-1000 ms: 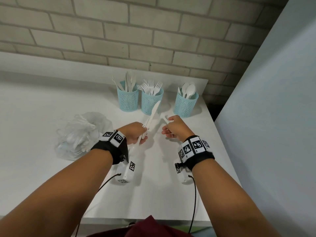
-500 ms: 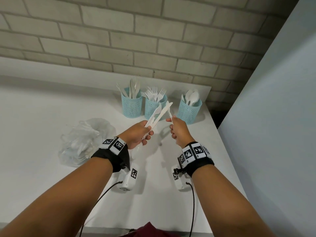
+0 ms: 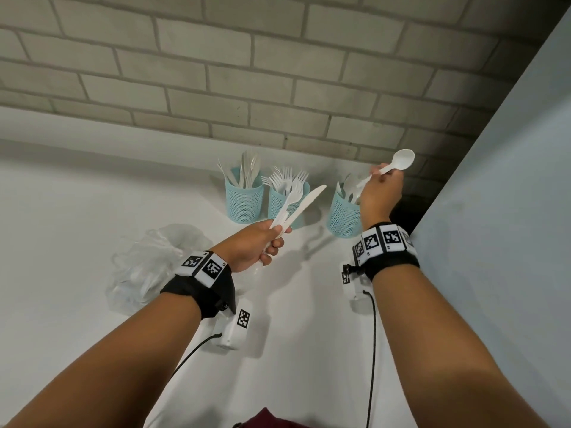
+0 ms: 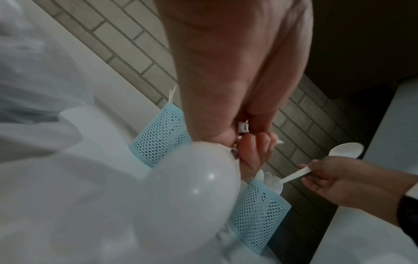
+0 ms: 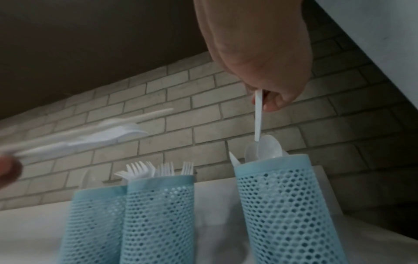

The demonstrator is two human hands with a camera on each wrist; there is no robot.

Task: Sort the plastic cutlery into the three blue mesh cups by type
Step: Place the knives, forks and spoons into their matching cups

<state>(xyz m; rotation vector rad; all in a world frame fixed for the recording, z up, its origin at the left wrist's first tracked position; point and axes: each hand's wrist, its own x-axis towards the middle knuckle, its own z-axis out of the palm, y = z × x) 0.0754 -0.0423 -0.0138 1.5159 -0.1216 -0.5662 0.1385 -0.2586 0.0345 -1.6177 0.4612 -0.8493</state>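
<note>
Three blue mesh cups stand in a row by the brick wall: the left cup point(image 3: 244, 200) holds knives, the middle cup point(image 3: 279, 208) forks, the right cup point(image 3: 341, 216) spoons. My left hand point(image 3: 273, 242) grips a white fork point(image 3: 293, 194) and a white knife point(image 3: 307, 200) together, tips pointing at the middle cup. My right hand point(image 3: 381, 176) pinches a white spoon point(image 3: 401, 160) by its handle, bowl up, just above the right cup. In the right wrist view the spoon's handle point(image 5: 258, 116) hangs straight down over the right cup point(image 5: 282, 205).
A crumpled clear plastic bag point(image 3: 148, 267) with more white cutlery lies on the white table point(image 3: 77, 211) to the left. A grey-blue panel point(image 3: 494, 242) rises close on the right, with a dark gap behind the right cup.
My right hand has moved right and up with the spoon, from beside the left hand to over the right cup. The left hand has lifted slightly, keeping the fork and knife.
</note>
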